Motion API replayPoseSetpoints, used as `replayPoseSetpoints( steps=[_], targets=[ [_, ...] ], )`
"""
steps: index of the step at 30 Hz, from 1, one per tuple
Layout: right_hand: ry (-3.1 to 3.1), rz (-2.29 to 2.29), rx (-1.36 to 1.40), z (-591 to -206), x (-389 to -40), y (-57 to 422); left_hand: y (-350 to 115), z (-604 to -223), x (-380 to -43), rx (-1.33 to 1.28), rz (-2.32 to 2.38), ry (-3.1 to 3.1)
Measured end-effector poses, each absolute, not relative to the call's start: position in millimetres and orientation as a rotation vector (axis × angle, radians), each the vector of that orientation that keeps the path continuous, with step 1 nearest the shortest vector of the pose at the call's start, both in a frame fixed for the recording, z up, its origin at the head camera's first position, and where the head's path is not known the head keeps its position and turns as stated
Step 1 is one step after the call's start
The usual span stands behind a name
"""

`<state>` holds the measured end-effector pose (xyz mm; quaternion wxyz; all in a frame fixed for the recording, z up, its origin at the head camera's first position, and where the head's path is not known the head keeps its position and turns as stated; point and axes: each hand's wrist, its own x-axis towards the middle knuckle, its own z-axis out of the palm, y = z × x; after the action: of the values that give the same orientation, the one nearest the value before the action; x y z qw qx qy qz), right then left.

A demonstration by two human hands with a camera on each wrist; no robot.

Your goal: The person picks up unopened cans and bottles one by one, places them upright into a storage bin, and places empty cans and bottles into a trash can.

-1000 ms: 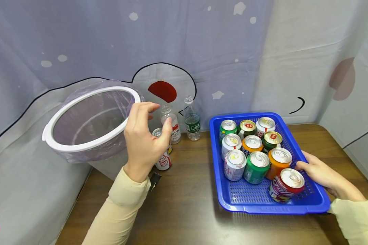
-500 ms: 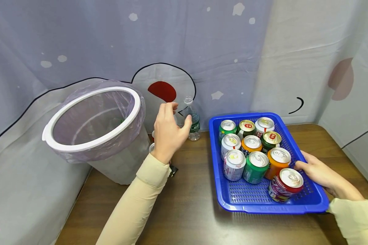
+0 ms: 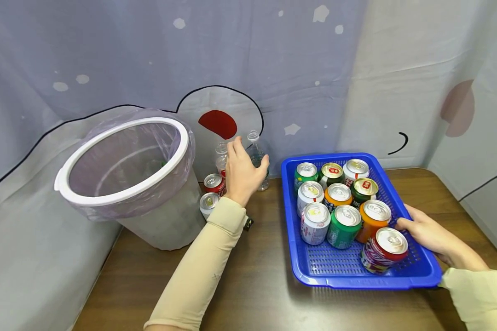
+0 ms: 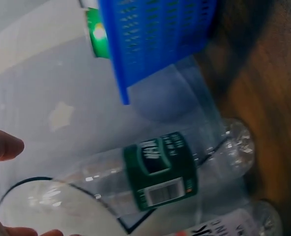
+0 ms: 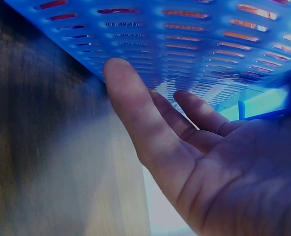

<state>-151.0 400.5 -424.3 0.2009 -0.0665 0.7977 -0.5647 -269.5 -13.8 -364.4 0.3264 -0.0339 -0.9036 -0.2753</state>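
My left hand point(image 3: 244, 172) is at the clear plastic bottle with the green label point(image 4: 160, 172), partly covering it in the head view. Thumb and fingers are spread apart, and the left wrist view has them at the bottle's neck end with a gap between. My right hand point(image 3: 435, 236) holds the right side of a blue plastic basket point(image 3: 327, 281), thumb at the rim. From the right wrist view, the other fingers point(image 5: 150, 118) lie along the basket's slotted outside. Several drink cans stand in the basket, among them a dark red one point(image 3: 384, 252) at the front right.
A grey bin point(image 3: 161, 225) with a white ring and plastic liner stands at the left. Beside it are another clear bottle point(image 3: 221, 158), a red can point(image 3: 214, 184) and a pale can point(image 3: 208, 202). A printed curtain point(image 3: 306, 55) hangs behind the wooden table point(image 3: 261, 276).
My left hand has moved right, from in front of the nearer bottle to the green-labelled one, thumb and fingers still apart. The right hand and the basket stay in place.
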Motion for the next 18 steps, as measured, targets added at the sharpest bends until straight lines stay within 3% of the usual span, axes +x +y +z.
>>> replayPoseSetpoints(
  steps=[18],
  targets=[
    [2.278,-1.55,-0.187,-423.6,-150.7,401.3,-1.2,-409.1,-305.1,0.002,-0.699,-2.437]
  ],
)
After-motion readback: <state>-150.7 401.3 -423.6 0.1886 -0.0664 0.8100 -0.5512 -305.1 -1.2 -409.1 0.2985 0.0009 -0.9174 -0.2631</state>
